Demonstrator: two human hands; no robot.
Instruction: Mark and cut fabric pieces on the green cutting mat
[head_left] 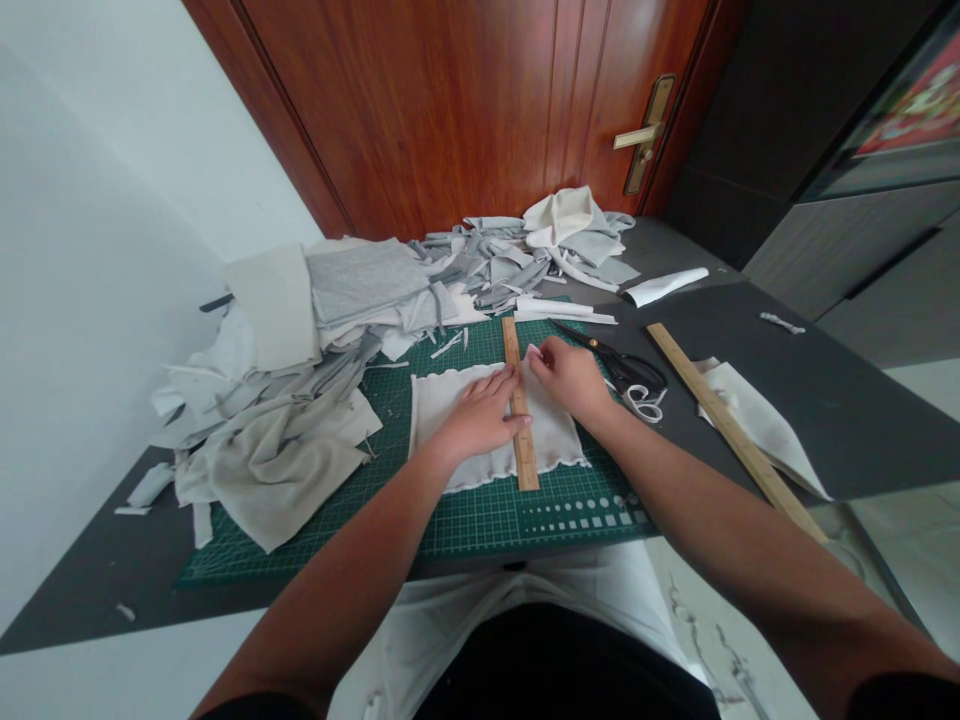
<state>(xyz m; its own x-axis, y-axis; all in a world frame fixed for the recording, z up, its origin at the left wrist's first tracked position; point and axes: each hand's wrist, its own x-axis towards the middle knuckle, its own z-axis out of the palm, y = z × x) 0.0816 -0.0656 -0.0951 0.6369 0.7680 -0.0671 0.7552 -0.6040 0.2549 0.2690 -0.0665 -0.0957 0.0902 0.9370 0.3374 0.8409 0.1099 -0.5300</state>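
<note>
Head view. From where I stand, the flat wooden ruler (527,462) serves as the reference. It lies across the off-white, wavy-edged rectangle of cloth (435,400), on the green gridded cutting mat (480,520). The ruler's long axis runs near to far, slightly slanted, and overhangs both cloth edges. Cloth shows on both sides of the ruler, the wider portion to its left.

The left hand (480,412) rests palm down over the ruler and the cloth left of it: four fingers extended close together, thumb apart, on the ruler. The right hand (570,375) sits just right of the ruler's far half, nearer to the cloth's far edge; thumb and forefinger pinch that edge, other fingers curled and partly hidden. From this pinch, the cloth lies toward the near side.

Black-handled scissors (637,372) lie right of the ruler.
</note>
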